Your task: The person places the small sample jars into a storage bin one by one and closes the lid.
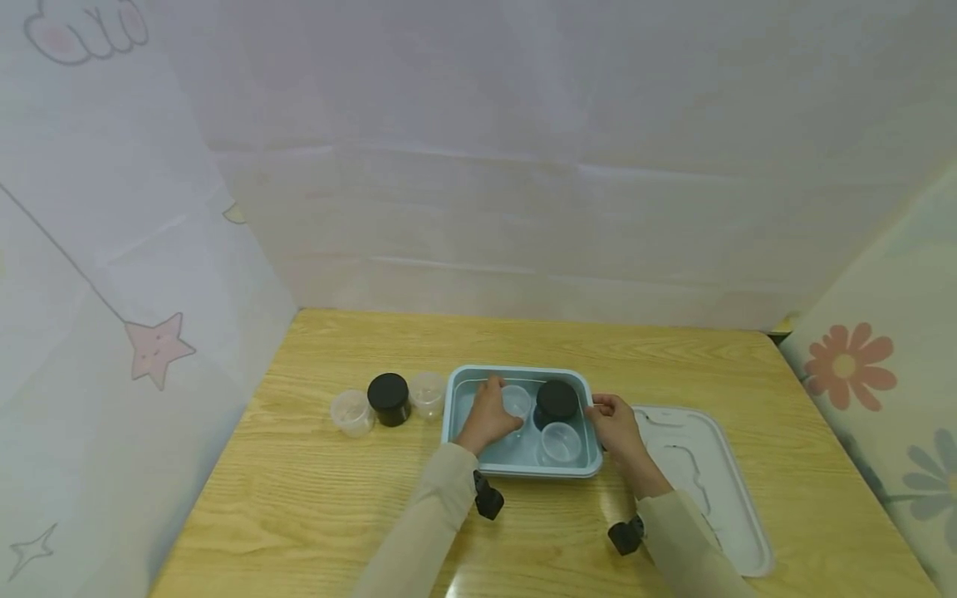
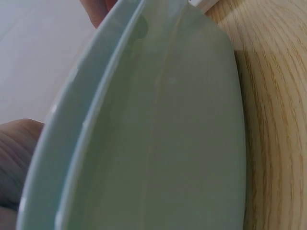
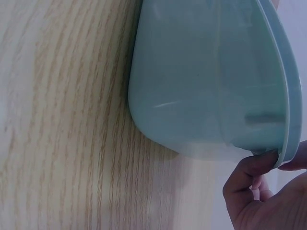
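Blue bin (image 1: 538,473) sits on the wooden counter (image 1: 299,507); all positions below are taken from it. Left hand (image 1: 488,418): inside the bin, thumb and fingers curved round a clear cup (image 1: 517,399) at the bin's middle; how firmly, cannot tell. Right hand (image 1: 616,425): thumb and finger pinch the bin's right rim, apparently as a brace. Step in hand, as judged: handling the cup within the bin while the bin is steadied. To do it well, grip the cup lightly by its sides, since thin plastic would likely flex; move it straight up or down, clear of its neighbours; let the rim pinch resist sliding without tipping the bin. Contents of bin: besides the gripped cup, a black jar (image 1: 557,402) toward the back right and a front cup (image 1: 561,443), clear, toward the front right. Left of the bin, nearest first: near tub (image 1: 428,394), clear; outer black jar (image 1: 389,399); far tub (image 1: 351,413), clear. Opaque black tops hide both jars' insides; fill of the clear pieces too faint to tell. White lid (image 1: 710,473) lies right of the bin, partly behind the right forearm.
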Demonstrator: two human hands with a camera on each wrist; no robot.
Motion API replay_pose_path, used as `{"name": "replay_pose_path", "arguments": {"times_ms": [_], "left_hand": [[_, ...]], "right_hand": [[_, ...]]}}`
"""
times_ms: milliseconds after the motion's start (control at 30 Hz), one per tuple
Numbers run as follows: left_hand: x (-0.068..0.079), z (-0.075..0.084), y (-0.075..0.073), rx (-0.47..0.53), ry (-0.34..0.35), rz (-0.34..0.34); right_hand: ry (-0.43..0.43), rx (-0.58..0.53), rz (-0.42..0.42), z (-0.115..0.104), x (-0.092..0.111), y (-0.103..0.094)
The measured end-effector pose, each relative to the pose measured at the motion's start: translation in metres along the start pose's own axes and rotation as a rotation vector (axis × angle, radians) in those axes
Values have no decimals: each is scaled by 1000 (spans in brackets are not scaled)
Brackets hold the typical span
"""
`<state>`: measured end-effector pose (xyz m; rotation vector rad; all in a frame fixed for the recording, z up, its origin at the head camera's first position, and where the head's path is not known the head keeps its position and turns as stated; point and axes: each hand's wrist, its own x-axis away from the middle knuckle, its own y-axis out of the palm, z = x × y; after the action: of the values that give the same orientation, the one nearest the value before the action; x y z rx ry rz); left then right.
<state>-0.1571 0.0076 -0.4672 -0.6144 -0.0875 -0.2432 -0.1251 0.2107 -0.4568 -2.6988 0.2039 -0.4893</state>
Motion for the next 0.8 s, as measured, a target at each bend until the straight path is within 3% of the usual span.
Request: {"name": "replay_pose_path", "arguments": {"times_ms": [400,800], "left_hand": [[0,0,4,20,11,13],[4,7,-12,1,11,2]], "right_hand": [[13,-1,10,1,-1,1],[36,-3,-4,1,-3,-1]]}}
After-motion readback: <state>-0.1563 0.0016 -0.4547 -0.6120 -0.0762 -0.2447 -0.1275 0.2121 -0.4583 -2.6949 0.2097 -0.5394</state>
